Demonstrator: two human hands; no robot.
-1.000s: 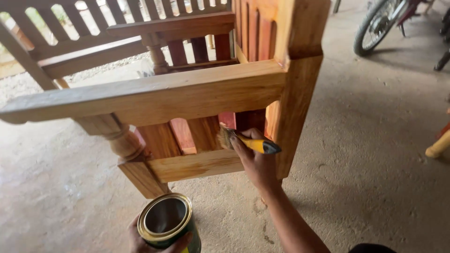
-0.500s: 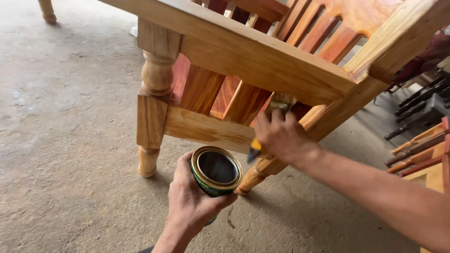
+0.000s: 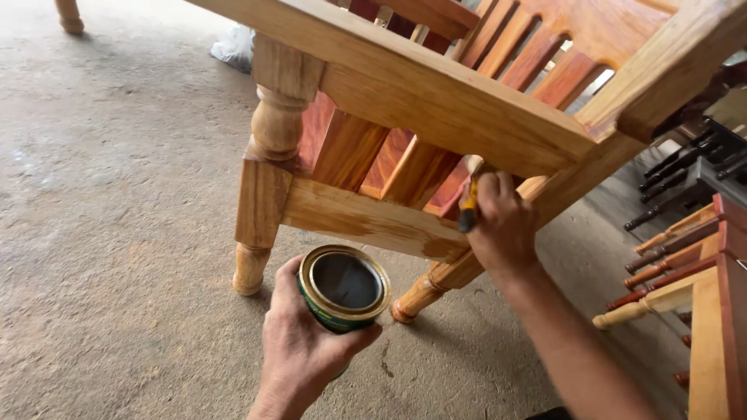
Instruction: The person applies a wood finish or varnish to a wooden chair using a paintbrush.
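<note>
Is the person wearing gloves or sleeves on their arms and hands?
No gloves. Both hands are bare: the left hand and the right hand show no rings, watch or bands. Both forearms are bare too, with no sleeve in view as far as the picture's edge. A dark bit of clothing shows at the bottom edge.

Your left hand (image 3: pixel 299 354) wraps a metal tin (image 3: pixel 343 288) with a shiny brass-coloured rim and a dark, wet-looking inside. Your right hand (image 3: pixel 502 225) grips a brush (image 3: pixel 468 204) with a smooth yellow and dark handle. The wooden chair (image 3: pixel 436 101) shows glossy, coated orange-red grain, patchy on the lower rail. The concrete floor (image 3: pixel 117 194) looks rough, matt and gritty.
</note>
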